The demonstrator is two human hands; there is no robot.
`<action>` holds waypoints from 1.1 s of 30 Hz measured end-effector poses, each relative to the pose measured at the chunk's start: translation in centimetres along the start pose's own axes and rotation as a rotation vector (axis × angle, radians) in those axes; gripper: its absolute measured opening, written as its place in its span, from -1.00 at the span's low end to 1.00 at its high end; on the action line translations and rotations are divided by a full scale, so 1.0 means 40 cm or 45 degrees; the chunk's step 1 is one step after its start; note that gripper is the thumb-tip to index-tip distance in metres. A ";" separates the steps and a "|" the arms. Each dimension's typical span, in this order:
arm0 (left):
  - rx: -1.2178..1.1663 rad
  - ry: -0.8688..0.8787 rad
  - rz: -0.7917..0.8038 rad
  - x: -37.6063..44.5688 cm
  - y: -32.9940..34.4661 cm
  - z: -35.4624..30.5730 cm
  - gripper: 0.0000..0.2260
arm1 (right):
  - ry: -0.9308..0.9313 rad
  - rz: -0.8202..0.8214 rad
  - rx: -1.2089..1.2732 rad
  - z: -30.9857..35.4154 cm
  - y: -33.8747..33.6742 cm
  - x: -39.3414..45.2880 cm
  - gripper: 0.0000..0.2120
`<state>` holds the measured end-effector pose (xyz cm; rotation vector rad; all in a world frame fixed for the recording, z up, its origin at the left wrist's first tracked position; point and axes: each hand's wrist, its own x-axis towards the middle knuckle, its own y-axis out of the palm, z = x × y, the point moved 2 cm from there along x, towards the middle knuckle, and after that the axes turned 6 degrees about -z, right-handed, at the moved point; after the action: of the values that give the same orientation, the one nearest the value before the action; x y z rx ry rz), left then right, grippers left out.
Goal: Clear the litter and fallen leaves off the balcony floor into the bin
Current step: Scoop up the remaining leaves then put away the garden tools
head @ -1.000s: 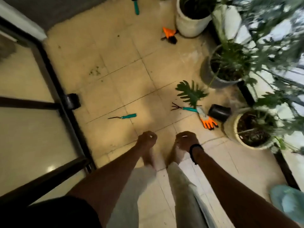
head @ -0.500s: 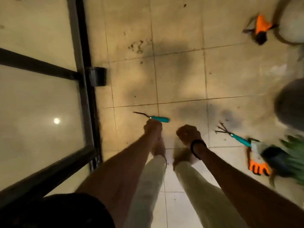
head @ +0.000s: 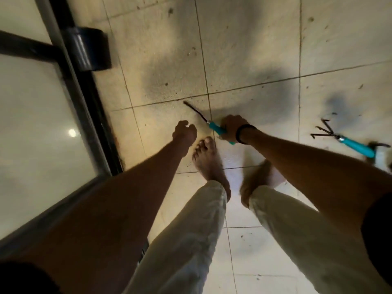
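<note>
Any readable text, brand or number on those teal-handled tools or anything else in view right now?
None can be read.
Teal-handled tool gripped by the right hand: no marking shows on the visible handle.
Teal-handled hand rake on the floor: handle blurred, no label visible.
Black door fitting: plain, no lettering.

light: dim, warm yellow | glare: round reflection on glass door [head: 72,132] | shadows: soft dark patches on tiled floor [head: 244,49] | blur: motion smear at right edge | distortion: wide-angle bending at edges
</note>
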<state>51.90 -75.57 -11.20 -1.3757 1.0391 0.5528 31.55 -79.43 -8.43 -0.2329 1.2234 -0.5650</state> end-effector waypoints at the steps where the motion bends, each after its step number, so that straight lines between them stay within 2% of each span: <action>1: -0.067 0.001 -0.009 -0.103 -0.017 -0.014 -0.45 | 0.074 0.063 0.133 -0.013 -0.029 -0.058 -0.57; 2: -0.093 -0.063 -0.033 -0.116 -0.008 -0.006 -0.42 | 0.124 0.097 0.277 -0.028 -0.048 -0.113 -0.57; 4: -0.005 -0.045 -0.036 -0.234 -0.025 -0.027 -0.45 | 0.147 0.105 0.491 -0.055 -0.106 -0.245 -0.61; 6: 0.039 0.081 -0.033 -0.294 -0.034 -0.066 -0.51 | 0.155 0.098 0.609 -0.080 -0.153 -0.369 -0.64; 8: -0.095 0.166 -0.037 -0.370 -0.052 -0.099 -0.53 | 0.126 0.100 0.643 -0.101 -0.197 -0.488 -0.65; 10: -0.200 0.226 0.030 -0.453 -0.073 -0.161 -0.80 | 0.054 0.078 0.607 -0.117 -0.228 -0.569 -0.68; 11: -0.247 0.260 0.090 -0.572 -0.100 -0.217 -0.98 | 0.039 0.045 0.590 -0.128 -0.248 -0.632 -0.68; 14: -0.441 0.305 0.322 -0.828 -0.129 -0.337 -0.77 | 0.077 -0.056 0.710 -0.167 -0.297 -0.788 -0.63; 18: -0.407 0.433 0.534 -1.045 -0.118 -0.376 -0.78 | 0.142 -0.228 0.873 -0.246 -0.311 -0.954 -0.64; 21: -0.272 0.546 0.563 -1.163 -0.077 -0.340 -0.82 | 0.213 -0.318 0.849 -0.316 -0.273 -1.065 -0.61; 23: -0.190 0.577 0.633 -1.224 -0.042 -0.304 -0.79 | 0.285 -0.343 0.852 -0.356 -0.236 -1.132 -0.60; 24: -0.130 0.585 0.695 -1.301 0.016 -0.249 -0.76 | 0.360 -0.394 0.896 -0.406 -0.184 -1.237 -0.61; 27: -0.126 0.576 0.594 -1.345 0.029 -0.215 -0.74 | 0.390 -0.458 0.977 -0.412 -0.150 -1.287 -0.61; 30: 0.004 0.571 0.638 -1.480 0.132 -0.066 -0.75 | 0.474 -0.523 1.061 -0.487 0.007 -1.481 -0.57; 33: 0.188 0.626 0.747 -1.605 0.253 0.069 -0.78 | 0.567 -0.630 1.308 -0.584 0.193 -1.675 -0.63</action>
<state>13.54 -55.59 37.42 -1.0864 1.8749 0.5548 -3.11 -34.71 35.04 0.5043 1.1422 -1.6598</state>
